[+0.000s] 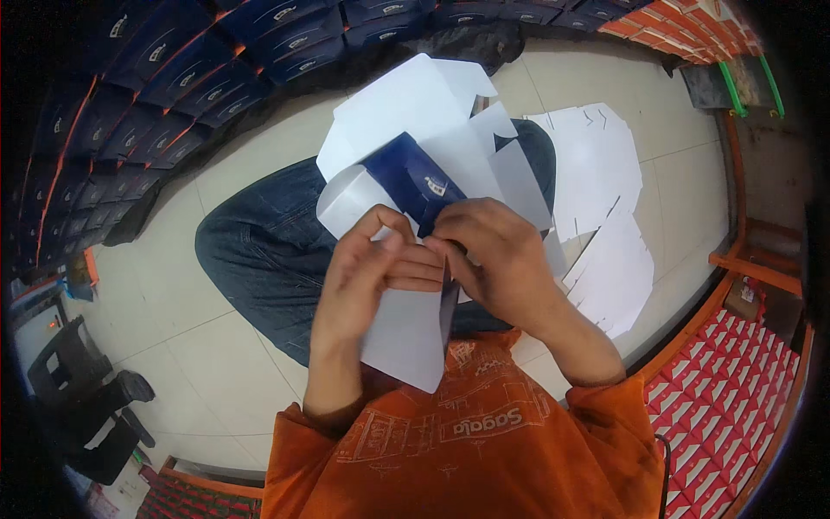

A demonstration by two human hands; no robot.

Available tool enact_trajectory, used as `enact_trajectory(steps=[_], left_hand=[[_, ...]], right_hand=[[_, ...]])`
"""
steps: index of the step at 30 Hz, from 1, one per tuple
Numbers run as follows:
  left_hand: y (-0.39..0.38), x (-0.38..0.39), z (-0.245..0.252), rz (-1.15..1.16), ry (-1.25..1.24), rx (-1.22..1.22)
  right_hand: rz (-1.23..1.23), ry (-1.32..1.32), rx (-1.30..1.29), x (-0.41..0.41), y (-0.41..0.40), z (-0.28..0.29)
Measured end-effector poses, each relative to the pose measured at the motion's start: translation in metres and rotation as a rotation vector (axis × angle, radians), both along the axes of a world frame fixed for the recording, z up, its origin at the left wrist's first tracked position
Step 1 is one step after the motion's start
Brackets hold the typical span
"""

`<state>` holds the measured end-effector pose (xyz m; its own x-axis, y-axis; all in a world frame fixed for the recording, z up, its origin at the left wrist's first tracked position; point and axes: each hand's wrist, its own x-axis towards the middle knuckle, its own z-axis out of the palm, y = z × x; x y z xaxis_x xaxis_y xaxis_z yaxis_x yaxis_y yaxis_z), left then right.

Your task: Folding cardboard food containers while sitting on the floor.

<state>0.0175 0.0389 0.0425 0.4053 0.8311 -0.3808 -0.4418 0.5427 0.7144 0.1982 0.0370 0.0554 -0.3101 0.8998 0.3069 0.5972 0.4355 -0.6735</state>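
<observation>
A partly folded cardboard carton, dark blue outside [415,172] and white inside, lies across my lap. My left hand [382,266] is at its near side, fingers bent against the white inner face of a flap [405,337] that hangs toward my shirt. At the carton's near blue edge, my right hand [489,253] pinches the card between thumb and fingers. Both hands almost meet there, and they hide the fold between them. Beneath the carton, flat white die-cut cardboard [402,104] rests on my crossed legs, with cut tabs along its right side.
More flat white cardboard blanks [590,162] lie on the tiled floor at the right. Stacks of dark blue boxes [188,81] line the far left. Rows of red-and-white boxes [720,402] stand at the lower right. A black chair [84,389] is at the left.
</observation>
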Motion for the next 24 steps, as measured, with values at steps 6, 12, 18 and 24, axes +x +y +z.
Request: enact_trajectory(steps=[6,12,18,24], left_hand=[[0.017,-0.003,-0.006,0.052,0.375,0.02],[0.016,0.005,-0.01,-0.103,0.351,0.1],[0.003,0.005,0.01,-0.071,0.163,-0.051],[0.015,0.01,-0.014,0.081,0.309,-0.076]], right_hand=[[0.135,-0.067,-0.04,0.003,0.0,0.005],[0.111,-0.104,0.067,0.006,-0.002,-0.001],[0.069,0.043,-0.026,0.005,0.0,0.005],[-0.001,0.565,-0.403,0.023,0.015,-0.015]])
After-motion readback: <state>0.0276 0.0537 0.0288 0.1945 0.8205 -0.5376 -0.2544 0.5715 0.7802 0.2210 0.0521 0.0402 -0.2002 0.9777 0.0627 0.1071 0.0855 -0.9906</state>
